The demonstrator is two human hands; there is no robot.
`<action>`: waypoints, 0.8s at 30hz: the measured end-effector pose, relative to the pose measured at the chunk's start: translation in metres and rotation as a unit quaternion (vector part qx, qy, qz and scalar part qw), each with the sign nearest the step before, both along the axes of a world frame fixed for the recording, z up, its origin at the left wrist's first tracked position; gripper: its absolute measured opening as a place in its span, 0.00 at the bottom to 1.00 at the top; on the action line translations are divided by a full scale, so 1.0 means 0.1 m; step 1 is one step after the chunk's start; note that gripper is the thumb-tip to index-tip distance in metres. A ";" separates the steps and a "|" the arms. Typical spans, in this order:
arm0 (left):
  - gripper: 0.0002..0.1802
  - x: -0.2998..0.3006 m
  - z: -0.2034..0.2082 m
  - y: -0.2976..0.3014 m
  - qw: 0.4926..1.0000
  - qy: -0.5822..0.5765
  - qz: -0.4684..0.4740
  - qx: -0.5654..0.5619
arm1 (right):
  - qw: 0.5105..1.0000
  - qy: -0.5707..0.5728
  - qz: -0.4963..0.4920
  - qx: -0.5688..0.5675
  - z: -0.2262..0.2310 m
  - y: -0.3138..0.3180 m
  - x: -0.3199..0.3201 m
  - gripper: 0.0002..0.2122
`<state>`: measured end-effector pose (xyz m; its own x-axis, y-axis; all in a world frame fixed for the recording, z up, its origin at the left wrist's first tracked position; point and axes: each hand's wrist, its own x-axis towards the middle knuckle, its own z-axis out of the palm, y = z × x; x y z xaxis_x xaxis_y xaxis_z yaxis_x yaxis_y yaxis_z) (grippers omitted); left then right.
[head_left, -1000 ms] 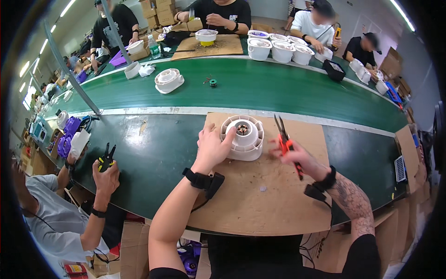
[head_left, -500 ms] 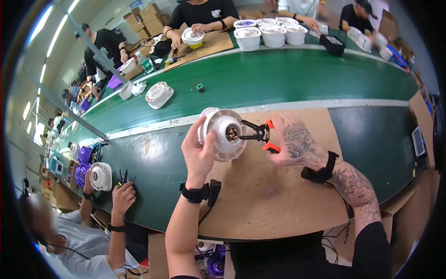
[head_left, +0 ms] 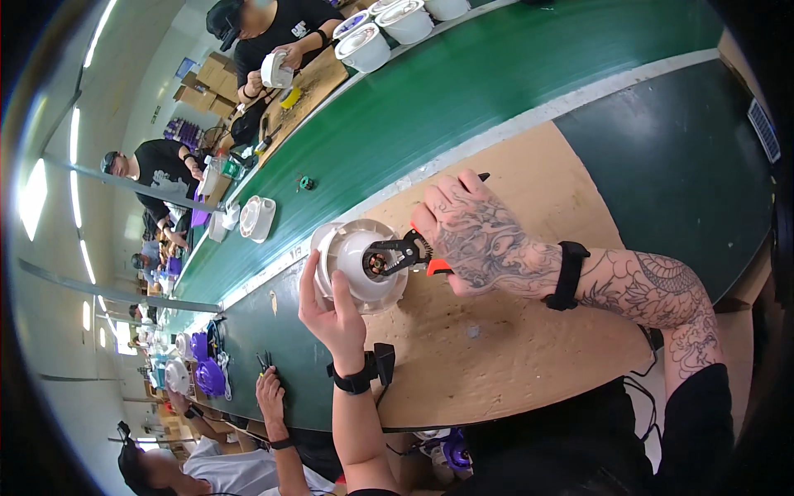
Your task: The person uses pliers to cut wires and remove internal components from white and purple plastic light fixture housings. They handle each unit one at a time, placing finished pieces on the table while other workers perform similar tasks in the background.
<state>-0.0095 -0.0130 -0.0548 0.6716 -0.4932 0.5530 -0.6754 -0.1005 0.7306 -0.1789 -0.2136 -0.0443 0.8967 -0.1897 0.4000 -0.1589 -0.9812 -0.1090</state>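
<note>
My left hand (head_left: pixel 335 322) grips a white round plastic housing (head_left: pixel 351 252) from its near left side, thumb and fingers spread over its rim and dome. Copper-coloured windings (head_left: pixel 377 264) show in the round opening at the dome's centre. My right hand (head_left: pixel 488 236) is closed around the orange handles of black pliers (head_left: pixel 405 250), back of the hand up. The jaws reach left to the opening and overlap its edge; whether they pinch anything there cannot be made out. The housing is held over a brown cardboard sheet (head_left: pixel 513 331).
A green conveyor belt (head_left: pixel 463 124) runs beyond the cardboard, bearing a white housing (head_left: pixel 258 219) and a small green part with wires (head_left: pixel 306 183). White tubs (head_left: pixel 364 50) stand past it. At left, a co-worker's hand (head_left: pixel 270 393) is by small pliers (head_left: pixel 264 364), near purple housings (head_left: pixel 211 376).
The view has tilted and turned. My right hand has come closer to the housing, and the pliers' jaws sit further over its opening. Across the belt, a person has lifted a white housing off a yellow base.
</note>
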 end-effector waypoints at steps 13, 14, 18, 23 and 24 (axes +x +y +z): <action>0.23 -0.19 0.06 -0.10 0.997 -0.079 0.013 0.020 | 1.000 0.005 -0.005 0.003 -0.01 0.06 -0.07 0.25; 0.23 -0.19 0.05 -0.11 0.996 -0.082 0.015 0.023 | 1.000 0.004 -0.003 0.015 -0.02 0.05 -0.08 0.25; 0.23 -0.16 0.01 -0.10 0.995 -0.095 0.011 0.015 | 0.994 0.031 0.022 0.104 -0.01 0.04 -0.10 0.25; 0.26 -0.14 -0.06 -0.02 0.986 -0.152 0.061 0.010 | 0.890 0.188 0.039 0.413 -0.07 -0.09 0.05 0.19; 0.27 -0.08 -0.07 0.03 0.979 -0.189 0.079 -0.011 | 0.737 0.197 0.092 0.640 0.07 -0.18 -0.01 0.19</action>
